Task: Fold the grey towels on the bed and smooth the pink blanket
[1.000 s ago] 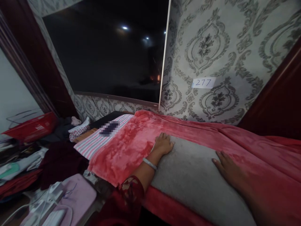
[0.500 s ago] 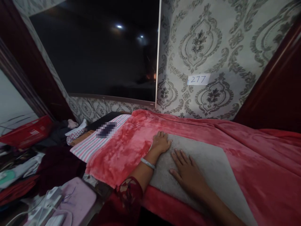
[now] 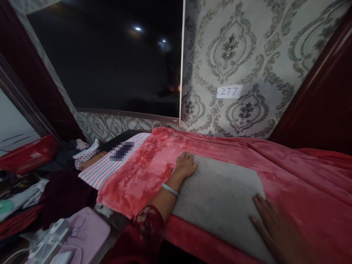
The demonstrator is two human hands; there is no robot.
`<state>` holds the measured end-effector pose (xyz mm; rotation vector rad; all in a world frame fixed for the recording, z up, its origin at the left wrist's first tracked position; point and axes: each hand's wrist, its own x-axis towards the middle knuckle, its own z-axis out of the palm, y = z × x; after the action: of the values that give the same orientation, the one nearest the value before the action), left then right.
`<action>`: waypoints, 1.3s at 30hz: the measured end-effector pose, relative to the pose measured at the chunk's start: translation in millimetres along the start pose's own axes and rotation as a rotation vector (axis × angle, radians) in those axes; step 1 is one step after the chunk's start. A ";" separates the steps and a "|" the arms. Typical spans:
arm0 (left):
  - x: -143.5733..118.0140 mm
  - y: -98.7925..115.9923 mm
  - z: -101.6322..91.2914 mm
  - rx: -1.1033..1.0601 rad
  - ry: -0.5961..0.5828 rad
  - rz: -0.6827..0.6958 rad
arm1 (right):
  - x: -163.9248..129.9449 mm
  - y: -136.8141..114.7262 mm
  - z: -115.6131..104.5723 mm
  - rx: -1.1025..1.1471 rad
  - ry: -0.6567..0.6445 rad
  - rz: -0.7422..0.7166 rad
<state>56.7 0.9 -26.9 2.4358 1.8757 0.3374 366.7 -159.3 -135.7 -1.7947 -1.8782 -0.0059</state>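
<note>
A grey fleecy cloth (image 3: 217, 198) lies flat on a red plush blanket (image 3: 154, 168). At its far left corner rests my left hand (image 3: 186, 164), palm down with the fingers spread a little over the corner and edge. A pale bangle circles that wrist. My right hand (image 3: 275, 223) lies flat, fingers apart, across the right edge of the grey cloth and partly over the blanket. Nothing is gripped in either hand. The right wrist and forearm are blurred at the lower right.
Striped fabric (image 3: 110, 161) with a pixelated dark patch lies left of the blanket. Further left are a red bag (image 3: 30, 154), heaped clothes, and a pink stool (image 3: 88, 234) bearing a power strip (image 3: 51, 240). A large dark television (image 3: 110, 62) hangs on the patterned wall.
My right hand has slid from the middle of the grey cloth to its right edge. My left hand stays at the far left corner. The view has shifted slightly.
</note>
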 end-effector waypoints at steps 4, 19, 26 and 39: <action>0.1 1.7 -5.1 0.012 -0.001 0.005 | 3.6 -7.5 -7.7 -0.031 -0.020 0.025; -97.8 2.6 -17.1 0.143 0.013 0.246 | 22.4 -179.3 -35.9 0.015 -0.270 -0.286; -95.8 -0.2 -3.4 0.181 0.076 0.246 | 2.7 -143.4 -44.0 -0.008 -0.236 -0.187; -92.6 -9.1 4.8 0.173 0.109 0.264 | -37.8 -65.8 -69.5 -0.016 -0.141 0.071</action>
<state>26.7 -85.1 -46.3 2.8448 1.6855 0.3373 330.3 -226.8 -67.2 -1.9162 -1.9139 0.1346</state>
